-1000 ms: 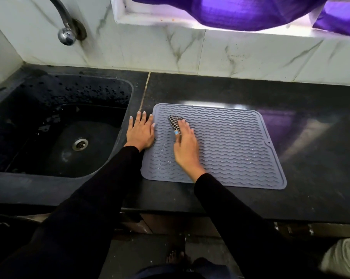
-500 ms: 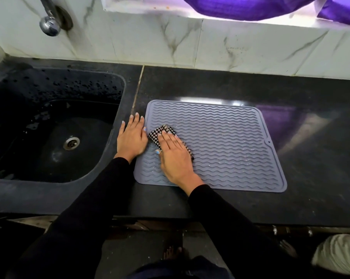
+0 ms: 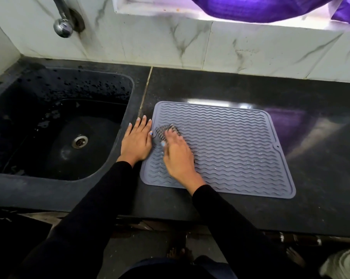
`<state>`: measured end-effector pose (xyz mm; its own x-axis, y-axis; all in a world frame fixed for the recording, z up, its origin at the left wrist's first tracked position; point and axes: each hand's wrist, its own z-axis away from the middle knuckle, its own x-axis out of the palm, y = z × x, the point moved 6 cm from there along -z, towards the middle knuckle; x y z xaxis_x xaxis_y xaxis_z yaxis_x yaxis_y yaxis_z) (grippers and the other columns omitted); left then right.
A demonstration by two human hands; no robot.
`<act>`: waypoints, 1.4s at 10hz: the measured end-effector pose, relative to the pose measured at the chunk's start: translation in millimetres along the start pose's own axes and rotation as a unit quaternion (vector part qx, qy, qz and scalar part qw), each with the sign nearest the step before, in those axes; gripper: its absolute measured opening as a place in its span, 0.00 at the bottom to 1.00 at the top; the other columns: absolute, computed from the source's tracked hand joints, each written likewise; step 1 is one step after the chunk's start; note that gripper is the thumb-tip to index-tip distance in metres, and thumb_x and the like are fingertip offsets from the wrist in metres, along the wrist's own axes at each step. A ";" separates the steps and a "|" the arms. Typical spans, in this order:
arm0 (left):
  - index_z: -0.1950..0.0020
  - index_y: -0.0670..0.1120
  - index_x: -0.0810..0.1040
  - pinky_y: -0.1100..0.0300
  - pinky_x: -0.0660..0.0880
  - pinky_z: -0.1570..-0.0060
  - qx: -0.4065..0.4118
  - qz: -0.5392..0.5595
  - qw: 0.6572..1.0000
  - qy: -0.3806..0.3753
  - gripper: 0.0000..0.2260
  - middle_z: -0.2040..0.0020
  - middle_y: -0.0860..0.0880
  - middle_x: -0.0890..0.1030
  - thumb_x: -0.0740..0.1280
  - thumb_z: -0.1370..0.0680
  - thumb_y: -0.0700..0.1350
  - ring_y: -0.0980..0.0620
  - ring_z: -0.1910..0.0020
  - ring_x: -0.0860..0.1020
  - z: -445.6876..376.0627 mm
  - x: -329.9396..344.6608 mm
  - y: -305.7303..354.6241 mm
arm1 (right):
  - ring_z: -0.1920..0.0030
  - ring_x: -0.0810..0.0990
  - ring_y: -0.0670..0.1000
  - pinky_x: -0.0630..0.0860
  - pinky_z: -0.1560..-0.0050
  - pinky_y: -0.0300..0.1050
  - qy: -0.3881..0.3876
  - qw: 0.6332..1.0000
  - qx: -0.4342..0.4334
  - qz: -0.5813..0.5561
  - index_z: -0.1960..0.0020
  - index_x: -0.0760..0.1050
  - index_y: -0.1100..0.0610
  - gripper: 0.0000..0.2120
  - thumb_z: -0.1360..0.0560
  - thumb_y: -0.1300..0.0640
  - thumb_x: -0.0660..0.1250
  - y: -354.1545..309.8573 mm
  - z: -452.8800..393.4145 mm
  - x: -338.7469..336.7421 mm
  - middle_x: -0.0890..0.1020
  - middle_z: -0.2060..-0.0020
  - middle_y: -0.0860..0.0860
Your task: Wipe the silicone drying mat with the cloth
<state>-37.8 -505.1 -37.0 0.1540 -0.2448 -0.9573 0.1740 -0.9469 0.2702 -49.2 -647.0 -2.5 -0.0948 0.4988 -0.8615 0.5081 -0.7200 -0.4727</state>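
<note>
Taking the silicone drying mat [image 3: 230, 146] as the landmark, the sink [image 3: 128, 93] is sitting to its left, sunk into the dark counter [image 3: 321, 198], with a tap [image 3: 63, 27] hanging from the wall above the basin. Just at the mat's left edge, the left hand [image 3: 137, 142] is lying flat with fingers straight and slightly spread, holding nothing; the palm is pressing the counter and the thumb side is touching the mat's rim, which probably is serving to pin the mat against sliding. Over the mat's left portion, the right hand [image 3: 177, 155] is bearing down on the checked cloth [image 3: 167, 130], which is poking out blurred past the fingertips; the fingers are looking fairly straight on top of it, though the blur is making a curl hard to rule out. To do this well, the strokes should be running along the wavy ridges so the cloth is reaching into the grooves, working rightward in overlapping passes toward the right edge, where droplets seem to be glinting. Pressure should be staying even, and the bracing hand should be following if the mat is starting to creep.
</note>
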 end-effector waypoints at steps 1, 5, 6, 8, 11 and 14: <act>0.24 0.46 0.57 0.52 0.45 0.25 0.001 0.004 1.000 0.012 0.21 0.23 0.48 0.56 0.49 0.18 0.47 0.50 0.23 0.52 -2.0 0.0 -1.5 | 0.24 0.48 0.53 0.38 0.27 0.45 -0.027 0.994 -0.055 0.092 0.25 0.51 0.60 0.25 0.19 0.52 0.48 -4.4 11.5 19.1 0.53 0.25 0.56; 0.25 0.47 0.61 0.53 0.46 0.25 -0.002 0.030 0.999 0.031 0.20 0.23 0.49 0.59 0.50 0.18 0.46 0.51 0.24 0.54 -1.0 -3.0 -1.9 | 0.31 0.67 0.49 0.53 0.29 0.40 -0.019 0.999 -0.047 -0.018 0.29 0.65 0.55 0.21 0.22 0.59 0.56 6.1 -3.7 2.0 0.69 0.31 0.52; 0.25 0.46 0.61 0.53 0.46 0.25 -0.001 0.040 0.999 0.029 0.20 0.23 0.48 0.58 0.51 0.18 0.46 0.51 0.24 0.54 0.8 -5.3 -0.4 | 0.49 0.78 0.51 0.72 0.47 0.45 -0.063 0.965 0.101 -0.233 0.32 0.69 0.52 0.18 0.21 0.59 0.58 22.5 -15.5 -15.8 0.79 0.41 0.53; 0.25 0.46 0.61 0.52 0.46 0.25 -0.013 0.057 0.998 0.030 0.21 0.24 0.48 0.59 0.50 0.18 0.47 0.51 0.24 0.54 2.2 -7.1 1.3 | 0.57 0.79 0.54 0.78 0.55 0.47 0.022 0.989 0.145 -0.034 0.32 0.66 0.60 0.18 0.21 0.60 0.57 29.7 -3.6 -59.8 0.80 0.51 0.57; 0.25 0.46 0.62 0.52 0.46 0.25 -0.011 0.057 0.998 0.034 0.21 0.24 0.48 0.59 0.51 0.18 0.46 0.51 0.24 0.54 1.1 -5.5 -0.1 | 0.27 0.55 0.65 0.51 0.26 0.58 -0.090 0.965 0.081 0.233 0.28 0.47 0.72 0.22 0.21 0.67 0.46 18.4 29.6 -1.2 0.56 0.29 0.70; 0.24 0.45 0.58 0.51 0.46 0.25 -0.008 0.038 0.999 0.006 0.21 0.23 0.47 0.56 0.49 0.18 0.47 0.50 0.23 0.51 3.3 -5.8 3.3 | 0.65 0.75 0.51 0.71 0.65 0.42 -0.116 0.959 0.170 -0.194 0.50 0.76 0.54 0.08 0.21 0.57 0.58 65.0 7.5 -66.0 0.78 0.64 0.52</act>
<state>-41.3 -507.4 -31.0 0.1789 -0.3125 -0.9329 0.1779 -0.9223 0.3431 -16.3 -730.3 22.2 -0.4289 0.6689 -0.6071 0.0901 -0.6371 -0.7655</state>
